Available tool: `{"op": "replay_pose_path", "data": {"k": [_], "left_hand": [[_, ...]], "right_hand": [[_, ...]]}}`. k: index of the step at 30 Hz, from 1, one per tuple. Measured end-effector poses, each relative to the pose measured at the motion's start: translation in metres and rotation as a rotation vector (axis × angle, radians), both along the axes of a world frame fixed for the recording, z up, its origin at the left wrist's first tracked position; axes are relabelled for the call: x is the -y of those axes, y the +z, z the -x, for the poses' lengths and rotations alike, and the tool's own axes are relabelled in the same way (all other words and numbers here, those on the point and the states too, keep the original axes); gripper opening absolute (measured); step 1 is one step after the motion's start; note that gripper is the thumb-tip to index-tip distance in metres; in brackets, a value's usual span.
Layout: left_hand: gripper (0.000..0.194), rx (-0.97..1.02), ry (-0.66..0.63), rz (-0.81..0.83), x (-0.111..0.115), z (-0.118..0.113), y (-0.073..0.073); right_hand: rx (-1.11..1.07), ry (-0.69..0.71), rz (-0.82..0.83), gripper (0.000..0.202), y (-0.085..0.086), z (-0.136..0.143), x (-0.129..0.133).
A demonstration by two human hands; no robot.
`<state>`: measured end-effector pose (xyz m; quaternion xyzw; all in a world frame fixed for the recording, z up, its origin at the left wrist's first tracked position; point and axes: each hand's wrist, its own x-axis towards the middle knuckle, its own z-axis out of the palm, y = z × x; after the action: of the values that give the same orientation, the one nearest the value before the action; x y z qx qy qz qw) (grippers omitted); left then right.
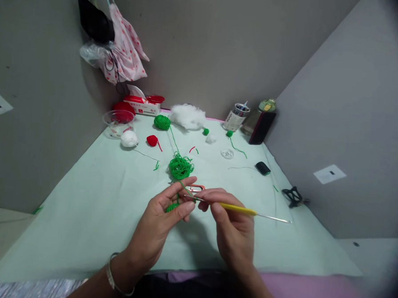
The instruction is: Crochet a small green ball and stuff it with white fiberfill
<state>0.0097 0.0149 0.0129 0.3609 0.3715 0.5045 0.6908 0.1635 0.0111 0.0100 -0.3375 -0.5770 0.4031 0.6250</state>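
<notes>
Crochet [172,207], bright green, compact and ridged, is partly hidden between the thumb and curled fingers of the left hand [167,212], which pinch it beneath an outstretched forefinger crossed by green strand. The right hand [231,219] pinches a yellow-handled, silver-tipped hook [238,209]. Just beyond the left hand lies a loose, loopy green yarn heap [181,166].

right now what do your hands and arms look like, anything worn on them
Both are ungloved. The left hand has a thin, silver-coloured bangle loose at its wrist; the right hand shows no bracelet or watch. No sleeve shows on either arm, and the fingernails are too small to judge.
</notes>
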Motion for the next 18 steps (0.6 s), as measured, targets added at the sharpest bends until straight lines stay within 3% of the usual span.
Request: {"op": "replay_pose_path", "data": {"k": [5,9,11,15,18], "left_hand": [[0.050,-0.015,0.059,0.010,-0.001,-0.002,-0.001],[0.070,0.020,0.098,0.045,0.002,-0.007,-0.002],[0.069,0.098,0.037,0.095,0.002,-0.006,-0.001],[0.055,0.245,-0.085,0.224,-0.002,0.000,0.005],[0.051,0.221,-0.048,0.197,-0.004,0.002,0.009]], "right_hand": [[0.108,-0.044,-0.059,0.023,0.003,-0.001,0.003],[0.556,-0.255,-0.355,0.039,-0.006,0.000,0.010],[0.628,-0.323,-0.450,0.046,-0.011,0.000,0.012],[0.257,-0.253,-0.201,0.031,-0.007,-0.006,0.008],[-0.078,-0.099,-0.018,0.019,0.002,-0.006,0.002]]}}
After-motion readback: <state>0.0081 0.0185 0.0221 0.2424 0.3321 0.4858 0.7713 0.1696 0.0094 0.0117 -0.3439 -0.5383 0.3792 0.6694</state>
